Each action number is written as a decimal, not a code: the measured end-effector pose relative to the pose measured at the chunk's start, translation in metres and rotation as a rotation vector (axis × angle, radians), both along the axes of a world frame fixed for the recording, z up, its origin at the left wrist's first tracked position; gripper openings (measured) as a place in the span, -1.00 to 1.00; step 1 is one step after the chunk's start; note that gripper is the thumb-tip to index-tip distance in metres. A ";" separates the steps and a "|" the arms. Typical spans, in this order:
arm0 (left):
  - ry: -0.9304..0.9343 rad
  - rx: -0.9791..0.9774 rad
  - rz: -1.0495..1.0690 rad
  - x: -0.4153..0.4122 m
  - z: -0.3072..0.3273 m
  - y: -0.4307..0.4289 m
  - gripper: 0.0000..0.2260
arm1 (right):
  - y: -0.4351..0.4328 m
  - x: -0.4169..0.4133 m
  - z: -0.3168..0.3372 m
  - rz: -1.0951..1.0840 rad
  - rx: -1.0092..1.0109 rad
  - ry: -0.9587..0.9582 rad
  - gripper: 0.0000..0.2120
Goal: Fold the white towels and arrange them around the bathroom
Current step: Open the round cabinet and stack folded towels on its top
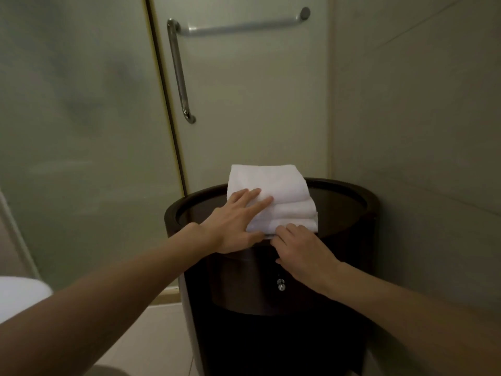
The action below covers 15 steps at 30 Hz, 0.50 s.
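Note:
A stack of three folded white towels [282, 195] sits on top of a dark round cabinet [349, 202]. My left hand [235, 223] lies flat with spread fingers on the stack's near left corner. My right hand [301, 252] is at the stack's front bottom edge, its fingertips curled against the lowest towel. Whether those fingers pinch the towel or only touch it is hidden.
A frosted glass shower door with a metal handle [180, 74] and a horizontal bar [241, 25] stands behind the cabinet. A tiled wall [420, 109] closes the right side. A white toilet edge [19, 294] shows at lower left. The cabinet front carries a small knob [281, 284].

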State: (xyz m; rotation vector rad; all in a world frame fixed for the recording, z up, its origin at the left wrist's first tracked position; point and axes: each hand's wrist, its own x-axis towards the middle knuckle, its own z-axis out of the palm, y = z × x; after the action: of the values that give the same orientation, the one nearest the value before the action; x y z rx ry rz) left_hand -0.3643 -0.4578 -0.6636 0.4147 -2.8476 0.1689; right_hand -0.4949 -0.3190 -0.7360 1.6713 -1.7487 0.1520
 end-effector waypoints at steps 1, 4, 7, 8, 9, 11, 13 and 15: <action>-0.001 0.000 0.002 0.000 0.000 0.000 -0.34 | 0.000 0.000 0.000 -0.001 -0.005 0.017 -0.77; -0.006 -0.005 0.002 0.000 0.000 -0.001 -0.34 | 0.001 0.003 0.001 0.011 -0.001 0.026 -0.79; -0.010 0.002 -0.007 0.000 0.000 -0.002 -0.34 | 0.005 0.002 0.007 0.014 0.065 -0.002 -0.73; -0.010 0.011 -0.014 -0.001 0.001 -0.004 -0.33 | 0.008 0.000 0.010 0.023 0.105 -0.036 -0.68; -0.005 0.021 -0.022 -0.001 0.002 -0.005 -0.33 | 0.011 -0.002 0.014 0.039 0.139 -0.064 -0.63; 0.027 0.043 -0.039 -0.002 0.005 -0.009 -0.34 | 0.018 -0.004 0.026 0.076 0.136 -0.098 -0.61; 0.099 0.089 -0.055 -0.004 0.008 -0.010 -0.35 | 0.021 -0.004 0.041 0.127 0.000 -0.151 -0.66; 0.182 0.145 -0.057 -0.007 0.010 -0.011 -0.35 | 0.020 -0.008 0.056 0.154 -0.167 -0.218 -0.68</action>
State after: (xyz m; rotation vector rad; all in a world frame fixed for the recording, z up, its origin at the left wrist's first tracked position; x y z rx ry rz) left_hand -0.3717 -0.4683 -0.6537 0.3570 -2.6971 -0.0832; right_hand -0.5029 -0.2991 -0.6800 1.7157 -1.7089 0.5542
